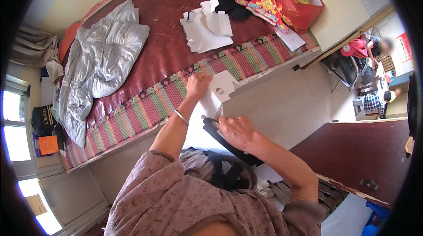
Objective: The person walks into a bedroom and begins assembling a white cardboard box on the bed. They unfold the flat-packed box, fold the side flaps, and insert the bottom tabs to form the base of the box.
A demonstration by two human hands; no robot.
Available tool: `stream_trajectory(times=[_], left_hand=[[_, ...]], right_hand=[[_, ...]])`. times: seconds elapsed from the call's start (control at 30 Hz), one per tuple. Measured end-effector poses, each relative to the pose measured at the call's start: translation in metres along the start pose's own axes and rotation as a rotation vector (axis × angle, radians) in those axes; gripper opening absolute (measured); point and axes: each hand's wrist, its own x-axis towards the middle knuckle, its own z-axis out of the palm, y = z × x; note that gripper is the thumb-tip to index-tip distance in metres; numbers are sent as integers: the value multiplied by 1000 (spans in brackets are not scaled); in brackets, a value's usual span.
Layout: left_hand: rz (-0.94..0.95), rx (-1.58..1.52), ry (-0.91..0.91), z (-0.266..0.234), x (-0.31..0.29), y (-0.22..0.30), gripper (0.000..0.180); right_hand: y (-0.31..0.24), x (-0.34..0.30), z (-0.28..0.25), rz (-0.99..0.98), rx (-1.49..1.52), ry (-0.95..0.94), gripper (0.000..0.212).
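Observation:
My left hand (199, 86) is closed on the edge of a white card sheet (224, 81) with notched edges and a cut-out hole. It holds the sheet just in front of the bed's near edge. Lower and to the right, my right hand (238, 132) has its fingers bent together by the sheet's lower end. What lies under those fingers is too small to make out. Beneath my right hand, a long black object (252, 160) slants across my lap; its kind is unclear. Torn white card pieces (207, 31) lie on the bed, beyond my hands.
The bed (163, 7) has a dark red cover and a striped border. A silvery quilt (105, 42) lies on its left. A red bag (302, 7) and a colourful paper decoration (266, 7) sit at far right. A dark red door panel (352, 152) stands right.

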Motion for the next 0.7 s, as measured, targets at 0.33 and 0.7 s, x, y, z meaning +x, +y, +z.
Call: stream_trajectory(times=[0.33,0.7], left_hand=[[119,21,167,-8,9,27,30],[-56,233,234,-21,57,-3,32]], right_hand=[[31,-5,-5,241,371,-318,41],[-18,-33,3,-239,-136,37,10]])
